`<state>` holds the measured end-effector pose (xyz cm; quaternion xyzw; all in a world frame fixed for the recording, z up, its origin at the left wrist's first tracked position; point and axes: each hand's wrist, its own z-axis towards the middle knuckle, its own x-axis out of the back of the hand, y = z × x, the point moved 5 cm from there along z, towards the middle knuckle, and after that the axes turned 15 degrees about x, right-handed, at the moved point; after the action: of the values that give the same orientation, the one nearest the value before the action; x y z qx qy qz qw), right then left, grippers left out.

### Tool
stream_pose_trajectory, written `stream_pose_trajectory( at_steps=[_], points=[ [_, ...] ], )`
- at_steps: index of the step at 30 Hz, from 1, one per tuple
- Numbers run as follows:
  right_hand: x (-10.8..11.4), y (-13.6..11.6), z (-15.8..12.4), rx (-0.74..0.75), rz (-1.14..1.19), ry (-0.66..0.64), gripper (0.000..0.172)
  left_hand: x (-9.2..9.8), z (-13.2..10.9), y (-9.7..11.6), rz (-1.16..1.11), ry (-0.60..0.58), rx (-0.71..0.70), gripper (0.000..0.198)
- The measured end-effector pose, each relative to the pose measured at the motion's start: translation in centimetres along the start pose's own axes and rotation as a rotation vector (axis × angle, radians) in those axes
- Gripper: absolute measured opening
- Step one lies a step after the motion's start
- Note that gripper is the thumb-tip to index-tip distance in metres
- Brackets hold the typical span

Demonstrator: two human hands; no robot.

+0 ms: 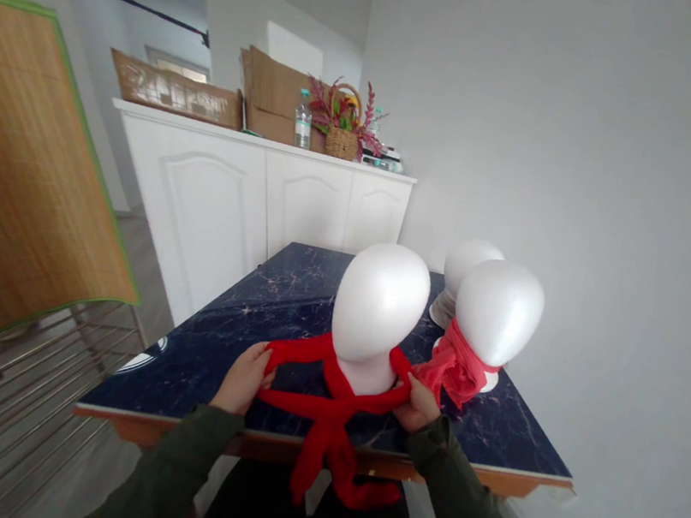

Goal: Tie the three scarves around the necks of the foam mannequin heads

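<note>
A white foam mannequin head (380, 312) stands near the front edge of a dark blue marble table (260, 307). A red scarf (328, 417) is wrapped around its neck, crossed at the front, with its ends hanging over the table edge. My left hand (244, 378) pinches the scarf's loop on the left side. On the right side of the neck, my right hand (418, 401) grips the scarf. Both hands are closed on the fabric.
A second white head (497, 312) with a red scarf (455, 369) tied on its neck stands to the right, a third head (467, 264) behind it. White cabinets (250, 201) carry cardboard boxes, a bottle and a flower basket. A bamboo mat (13, 175) on a metal rack stands at left.
</note>
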<state>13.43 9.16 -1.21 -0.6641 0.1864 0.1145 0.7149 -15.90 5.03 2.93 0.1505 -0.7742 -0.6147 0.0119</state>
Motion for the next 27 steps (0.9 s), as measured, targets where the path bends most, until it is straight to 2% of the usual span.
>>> stream_pose_trajectory(
  at_steps=[4,6,9,14,17,20,23,25,27],
  points=[
    [1.3,-0.3,1.1,-0.032,-0.118,0.104,0.031,3.4,1.4,3.4,0.613,0.289,-0.274,0.021],
    [1.6,-0.8,1.4,-0.013,-0.192,0.104,0.029,4.3,2.1,5.2,0.922,0.374,-0.404,0.026],
    [2.3,-2.1,1.8,0.036,-0.341,0.067,0.028,5.7,4.0,6.9,1.271,0.370,-0.468,0.032],
    [4.1,-5.3,3.3,0.170,-0.679,-0.069,0.019,8.8,7.6,8.0,1.687,0.254,-0.438,0.033],
    [4.5,-7.2,4.0,0.289,-0.859,-0.107,0.024,10.0,8.8,8.0,1.830,0.184,-0.470,0.032],
    [4.2,-8.5,4.8,0.328,-0.997,-0.139,0.017,10.5,9.2,8.2,1.860,0.163,-0.508,0.035],
    [3.9,-9.4,5.9,0.285,-1.088,-0.171,0.014,10.8,9.4,8.3,1.857,0.118,-0.508,0.039],
    [3.5,-9.8,6.7,0.211,-1.113,-0.212,0.019,11.3,9.7,8.4,1.841,0.109,-0.434,0.031],
    [3.1,-10.3,7.3,0.121,-1.106,-0.259,0.018,12.0,10.2,8.7,1.816,0.157,-0.348,0.019]
  ],
)
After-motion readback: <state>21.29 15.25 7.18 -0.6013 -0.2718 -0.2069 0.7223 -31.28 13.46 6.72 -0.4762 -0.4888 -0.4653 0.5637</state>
